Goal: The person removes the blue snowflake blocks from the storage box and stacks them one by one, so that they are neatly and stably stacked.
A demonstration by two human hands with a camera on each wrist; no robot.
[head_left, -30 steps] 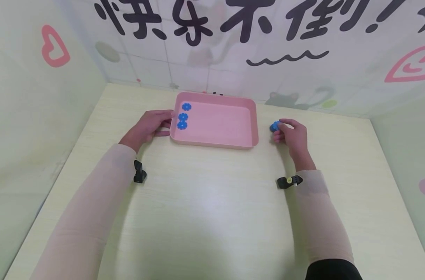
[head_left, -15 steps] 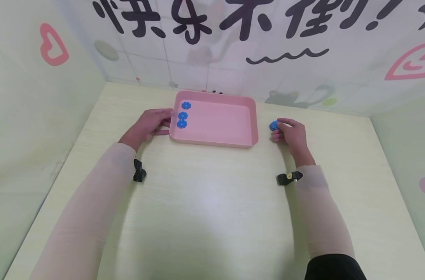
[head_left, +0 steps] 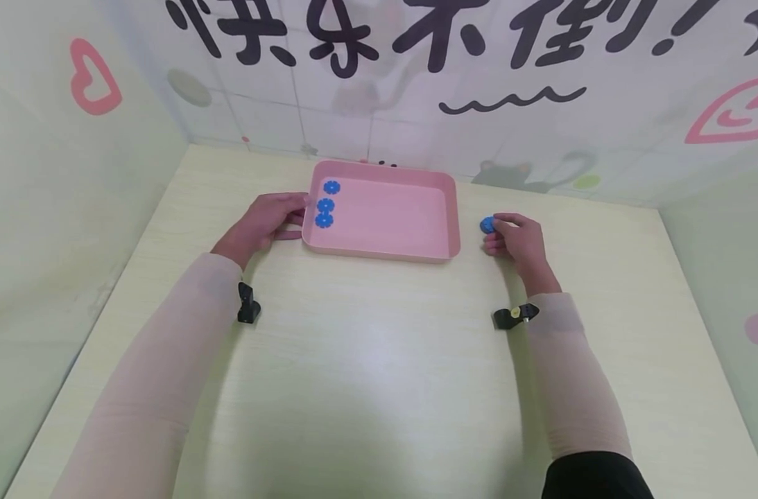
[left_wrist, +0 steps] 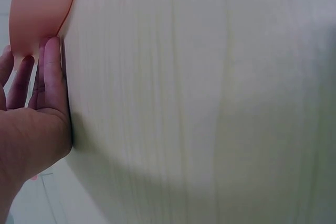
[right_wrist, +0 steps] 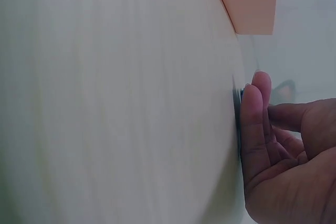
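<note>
A shallow pink tray (head_left: 391, 222) stands at the back of the table. Along its left end lie blue flower-shaped discs: a far one (head_left: 331, 187), a middle one (head_left: 325, 205) and a near one (head_left: 324, 220). My left hand (head_left: 268, 220) touches the tray's left wall; in the left wrist view its fingers (left_wrist: 52, 66) reach straight against the pink side. To the right of the tray, my right hand (head_left: 521, 242) pinches another blue flower-shaped disc (head_left: 487, 224), low over the table. In the right wrist view the fingers mostly hide this disc.
The pale wooden table (head_left: 379, 360) meets a printed back wall (head_left: 403, 125) just behind the tray. Side panels (head_left: 48, 208) close in the left and right. Black wrist cameras, one on the left sleeve (head_left: 248, 303) and one on the right (head_left: 514, 317), hang by the forearms.
The blue disc in my right hand has tipped from a tilted, thicker look to a flatter one, and that hand has shifted slightly left. The left hand, tray and its discs stay put.
</note>
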